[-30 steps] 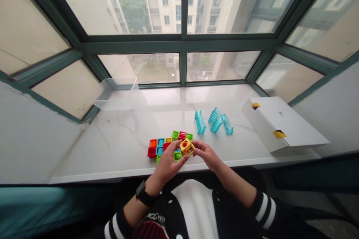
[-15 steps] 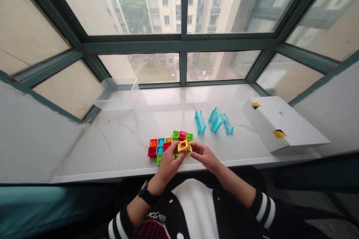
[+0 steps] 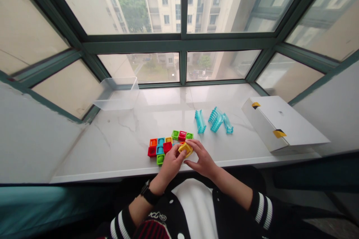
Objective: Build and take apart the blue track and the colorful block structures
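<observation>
Between my hands is a yellow toy block with openings in its faces. My left hand grips its left side, thumb on the near face. My right hand has its fingers on the block's upper right edge, with the thumb lower and apart from it. Just beyond and to the left lie several coloured blocks: an orange block, a blue block, a red block and a green block among them. My hands hide part of this group.
Translucent blue track pieces lie right of centre on the white marble sill. A clear plastic bin stands at the back left by the window. To the right sits a white box with yellow-black tabs.
The yellow block has turned in my fingers and sits slightly lower. My right hand has shifted, its fingers now over the block's top edge and its thumb spread lower.
</observation>
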### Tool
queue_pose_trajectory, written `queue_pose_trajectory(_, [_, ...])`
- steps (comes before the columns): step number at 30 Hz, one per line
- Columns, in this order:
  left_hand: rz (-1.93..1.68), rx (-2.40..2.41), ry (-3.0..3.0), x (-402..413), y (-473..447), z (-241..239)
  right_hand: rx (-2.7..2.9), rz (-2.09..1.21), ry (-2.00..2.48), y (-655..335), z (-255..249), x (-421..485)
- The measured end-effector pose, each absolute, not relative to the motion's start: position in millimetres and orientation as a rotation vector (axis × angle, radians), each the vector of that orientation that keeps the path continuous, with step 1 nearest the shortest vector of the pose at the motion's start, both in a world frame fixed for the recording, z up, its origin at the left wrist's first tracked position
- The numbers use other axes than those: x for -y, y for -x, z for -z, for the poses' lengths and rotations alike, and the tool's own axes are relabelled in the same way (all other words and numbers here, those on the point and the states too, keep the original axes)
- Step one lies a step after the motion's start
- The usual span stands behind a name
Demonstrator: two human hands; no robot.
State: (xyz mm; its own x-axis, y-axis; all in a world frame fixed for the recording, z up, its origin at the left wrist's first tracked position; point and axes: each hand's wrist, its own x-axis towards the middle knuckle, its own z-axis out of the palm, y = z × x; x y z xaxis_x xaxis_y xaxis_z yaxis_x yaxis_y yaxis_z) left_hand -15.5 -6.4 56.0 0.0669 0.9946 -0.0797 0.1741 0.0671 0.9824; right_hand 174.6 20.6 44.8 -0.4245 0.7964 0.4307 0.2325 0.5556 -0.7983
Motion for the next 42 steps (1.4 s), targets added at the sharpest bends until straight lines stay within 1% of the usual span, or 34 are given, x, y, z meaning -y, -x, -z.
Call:
queue_pose_trajectory(8, [-0.984, -1.261, -1.247, 5.8, 11.6, -45.6, 1.972, -0.738, 0.886, -174.5, -38.8, -20.6])
queue_pose_trajectory(13, [-0.937, -1.119, -1.156, 7.3, 8.9, -48.1, 1.951, -0.76, 0.93, -189.0, -40.8, -24.6])
queue_pose_trajectory(16, [-0.93, -1.082, -1.206, 9.2, 13.7, -50.1, 1.853, -0.804, 1.03, -206.8, -40.9, -31.7])
queue_pose_trajectory(20, [-1.012, -1.106, -1.267, 9.6, 30.3, -53.2, 1.677, -0.794, 1.226, -239.2, -33.5, -40.9])
queue_pose_trajectory(24, [-1.15, -1.233, -1.257, 7.9, 52.8, -54.4, 1.583, -0.747, 1.399, -269.4, -24.0, -44.4])
queue_pose_trajectory(29, [-1.285, -1.364, -1.315, 6.8, 78.3, -52.7, 1.492, -0.773, 1.494, -284.5, -16.7, -47.5])
queue_pose_trajectory(33, [-1.32, -1.466, -1.299, 6.8, 91.0, -50.1, 1.407, -0.943, 1.47, -283.9, 2.8, -57.1])
queue_pose_trajectory(35, [-1.306, -1.518, -1.274, 7.3, 93.6, -48.9, 1.43, -0.963, 1.486, -282.5, 16.9, -63.4])
queue_pose_trajectory(42, [-1.292, -1.558, -1.266, 11.1, 92.4, -50.9, 1.702, -0.744, 1.561, -267.9, 51.8, -79.0])
